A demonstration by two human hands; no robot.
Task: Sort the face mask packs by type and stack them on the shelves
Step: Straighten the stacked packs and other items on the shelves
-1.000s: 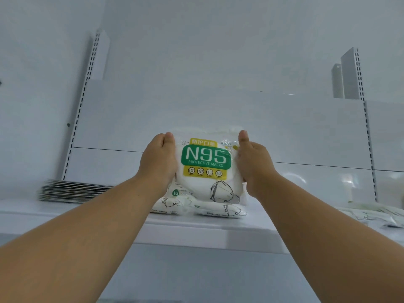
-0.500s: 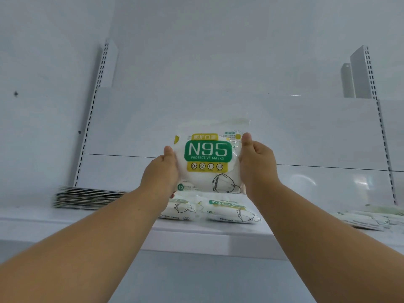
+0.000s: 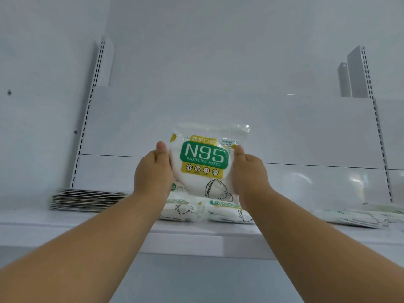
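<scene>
Both arms reach up toward a white shelf (image 3: 196,235), and between the hands an N95 mask pack (image 3: 207,162) is held upright, its printed face toward the camera, raised clear above the shelf surface. The left hand (image 3: 153,173) grips the pack's edge at 9 o'clock, thumb lying up along the front of the plastic; the other fingers are behind the pack and out of sight. The right hand (image 3: 249,173) grips the edge at 3 o'clock in the same way, thumb on the front, remaining fingers hidden behind. The pack reads "N95 PROTECTIVE MASKS" on a green label with a yellow band of icons below and a line drawing of a mask at its 5 o'clock corner.

Directly under the held pack, at 6 o'clock from it, two more N95 packs (image 3: 207,211) lie flat side by side on the shelf, partly hidden by the wrists. At 9 o'clock along the shelf, well apart from them, sits a neat stack of thin dark-edged flat packs (image 3: 87,200). At 3 o'clock, near the picture's right edge, further pale mask packs (image 3: 358,217) lie flat; their print is too blurred to read. Slotted uprights (image 3: 87,114) rise on each side of the white back panel (image 3: 284,127)
</scene>
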